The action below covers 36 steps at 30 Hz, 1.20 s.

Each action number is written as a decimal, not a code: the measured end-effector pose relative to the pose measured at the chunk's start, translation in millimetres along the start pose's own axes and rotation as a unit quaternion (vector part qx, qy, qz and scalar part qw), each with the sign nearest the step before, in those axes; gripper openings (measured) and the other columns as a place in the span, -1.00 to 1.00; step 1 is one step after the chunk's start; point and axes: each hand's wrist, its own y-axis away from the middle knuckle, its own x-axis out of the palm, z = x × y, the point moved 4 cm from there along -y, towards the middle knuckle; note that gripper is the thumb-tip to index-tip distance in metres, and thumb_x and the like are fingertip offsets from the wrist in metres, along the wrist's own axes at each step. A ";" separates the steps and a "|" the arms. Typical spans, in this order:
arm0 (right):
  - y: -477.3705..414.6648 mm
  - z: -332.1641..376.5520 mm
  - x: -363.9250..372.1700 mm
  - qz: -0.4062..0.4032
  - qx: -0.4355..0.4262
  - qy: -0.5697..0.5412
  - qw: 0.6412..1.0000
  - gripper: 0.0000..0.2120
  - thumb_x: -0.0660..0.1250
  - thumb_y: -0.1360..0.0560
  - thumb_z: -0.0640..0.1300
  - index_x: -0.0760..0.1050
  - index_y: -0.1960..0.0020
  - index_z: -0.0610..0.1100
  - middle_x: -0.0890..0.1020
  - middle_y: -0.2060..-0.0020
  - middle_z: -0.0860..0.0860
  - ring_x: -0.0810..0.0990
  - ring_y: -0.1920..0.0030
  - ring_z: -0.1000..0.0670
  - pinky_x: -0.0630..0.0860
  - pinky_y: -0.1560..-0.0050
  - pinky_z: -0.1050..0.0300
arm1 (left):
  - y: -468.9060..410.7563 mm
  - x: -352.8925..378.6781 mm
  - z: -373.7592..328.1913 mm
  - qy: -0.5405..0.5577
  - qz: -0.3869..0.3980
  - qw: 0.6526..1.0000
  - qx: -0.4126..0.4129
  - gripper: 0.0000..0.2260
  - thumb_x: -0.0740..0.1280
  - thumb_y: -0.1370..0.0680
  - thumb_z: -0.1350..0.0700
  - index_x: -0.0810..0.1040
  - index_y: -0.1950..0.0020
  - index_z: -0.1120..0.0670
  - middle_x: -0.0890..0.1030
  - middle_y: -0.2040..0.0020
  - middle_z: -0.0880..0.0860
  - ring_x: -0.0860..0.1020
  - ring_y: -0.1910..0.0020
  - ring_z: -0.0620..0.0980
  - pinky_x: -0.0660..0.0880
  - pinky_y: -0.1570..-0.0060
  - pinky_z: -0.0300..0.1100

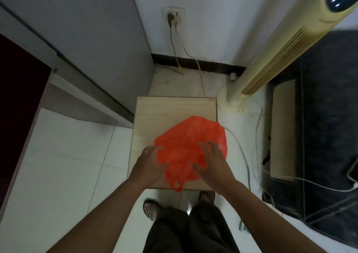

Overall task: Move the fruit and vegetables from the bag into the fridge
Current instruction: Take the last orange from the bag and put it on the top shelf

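The fridge (87, 30) beyond your left fingers looks closed, so nothing seems stored yet. The red bag (190, 148) sits on the wooden stool (155, 117) between your fingers, left hand (150, 161) and right hand (211, 159) loosely spread against its sides, produce unseen inside

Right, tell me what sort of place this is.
Probably a corner of a home, by the fridge: a tall grey appliance on the left, a tower fan plugged in nearby, white floor tiles, and a red plastic bag on a low wooden stool.
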 end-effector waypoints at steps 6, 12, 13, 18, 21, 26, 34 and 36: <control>-33.3 -41.0 27.7 -0.038 0.017 0.002 0.999 -0.25 0.29 -0.46 0.17 -0.03 -0.49 0.01 -0.06 -0.50 -0.02 0.06 -0.48 -0.13 0.38 -0.29 -0.20 | -30.2 29.9 27.2 0.053 -0.056 0.997 0.002 -0.43 0.39 -0.48 0.01 0.27 -0.43 0.01 0.21 -0.44 0.04 0.30 -0.32 -0.08 0.29 -0.16 -0.23; -39.5 -64.7 29.0 -0.095 0.033 -0.009 0.995 -0.19 0.35 -0.41 0.16 0.00 -0.49 -0.02 -0.02 -0.49 -0.04 0.13 -0.45 -0.15 0.34 -0.27 -0.15 | -45.0 44.9 41.5 0.097 -0.048 0.994 0.027 -0.24 0.47 -0.38 -0.07 0.15 -0.48 -0.10 0.12 -0.48 0.02 0.22 -0.39 -0.06 0.30 -0.27 -0.15; -38.5 -66.1 29.8 -0.100 0.034 -0.015 0.994 -0.19 0.35 -0.41 0.17 0.01 -0.49 -0.02 -0.01 -0.49 -0.04 0.14 -0.44 -0.16 0.35 -0.26 -0.15 | -47.0 50.3 43.1 0.099 -0.036 0.994 0.025 -0.18 0.48 -0.34 -0.11 0.11 -0.48 -0.14 0.06 -0.50 0.01 0.18 -0.43 -0.03 0.29 -0.29 -0.13; -28.2 -68.5 47.7 -0.096 0.037 -0.030 0.994 -0.20 0.36 -0.42 0.13 0.02 -0.49 -0.02 0.03 -0.48 -0.07 0.18 -0.43 -0.15 0.44 -0.20 -0.16 | -61.3 71.4 49.3 0.088 -0.007 0.996 -0.012 -0.12 0.51 -0.34 -0.05 0.05 -0.50 -0.12 0.06 -0.51 0.07 0.20 -0.44 0.04 0.31 -0.28 -0.09; -24.2 -66.8 54.0 -0.088 0.029 -0.055 0.994 -0.22 0.38 -0.42 0.07 0.03 -0.49 -0.03 0.09 -0.47 -0.08 0.21 -0.41 -0.12 0.48 -0.18 -0.19 | -67.9 70.6 54.1 0.162 -0.030 0.986 -0.014 -0.36 0.46 -0.41 0.08 0.27 -0.44 -0.04 0.41 -0.34 0.04 0.45 -0.24 0.00 0.44 -0.16 -0.14; -25.2 -58.7 58.2 -0.083 0.020 -0.080 0.993 -0.23 0.37 -0.44 0.05 0.03 -0.49 -0.02 0.22 -0.43 -0.04 0.28 -0.38 -0.04 0.41 -0.23 -0.01 | -61.9 63.1 51.0 0.276 -0.051 0.959 -0.043 -0.59 0.36 -0.50 0.16 0.41 -0.34 0.00 0.50 -0.06 -0.14 0.50 -0.04 -0.14 0.43 0.07 -0.33; -32.1 -34.9 53.8 -0.087 -0.034 -0.083 0.992 -0.34 0.33 -0.47 0.07 0.12 -0.47 0.02 0.27 -0.41 -0.01 0.30 -0.36 -0.04 0.44 -0.24 -0.14 | -43.0 35.8 43.7 0.143 -0.091 0.985 0.012 -0.47 0.41 -0.46 0.13 0.33 -0.40 0.00 0.34 -0.19 -0.15 0.34 -0.18 -0.18 0.32 -0.07 -0.30; -34.8 -28.4 53.5 -0.081 -0.043 -0.086 0.992 -0.37 0.32 -0.48 0.07 0.14 -0.46 0.02 0.29 -0.40 0.00 0.30 -0.36 -0.01 0.41 -0.27 -0.11 | -35.0 22.9 34.1 0.092 -0.130 0.986 0.048 -0.51 0.40 -0.47 0.13 0.35 -0.38 0.00 0.33 -0.25 -0.15 0.29 -0.22 -0.21 0.27 -0.14 -0.24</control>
